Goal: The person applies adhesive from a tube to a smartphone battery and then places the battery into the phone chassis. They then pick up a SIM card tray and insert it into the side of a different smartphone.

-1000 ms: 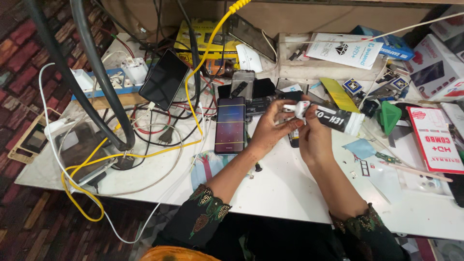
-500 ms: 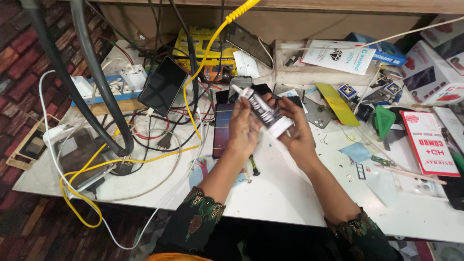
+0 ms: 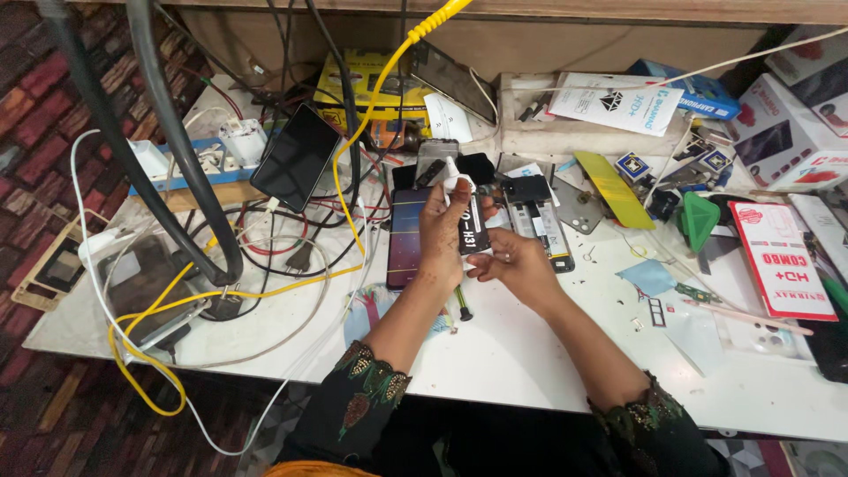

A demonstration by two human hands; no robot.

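Left hand: the left hand (image 3: 442, 231) is raised above the white table (image 3: 530, 353), wrist bent, fingers curled around a black tube (image 3: 470, 225) with a white cap end pointing to the far side.
Left grip: thumb and fingers are pressed against the tube's upper part, near the white nozzle; the palm faces right.
Left forearm: it runs from the near edge of the table up and slightly right, the dark patterned sleeve (image 3: 367, 389) ending well short of the wrist.
Right hand: the right hand (image 3: 515, 263) sits just right of the tube, lower than the left hand, fingers loosely bent with the tips pinching the tube's lower end.
Right forearm: it comes in from the near right, angled toward the far left, with the same kind of patterned cuff.
Tube: held upright and slightly tilted between both hands, off the table, in the middle of the scene.
Under the hands: a phone with a dark screen (image 3: 408, 237) lies flat on the table, just left of and below the left hand; a small screwdriver (image 3: 460, 305) lies near the left wrist.
Right of the hands: an opened phone body (image 3: 543, 225) lies flat, and further right a yellow strip (image 3: 614, 188) and a green triangular pick (image 3: 700, 219).
Left of the scene: a yellow cable (image 3: 265, 291) and thick grey cables loop over the table, beside a black phone (image 3: 296, 157) propped at the far side.
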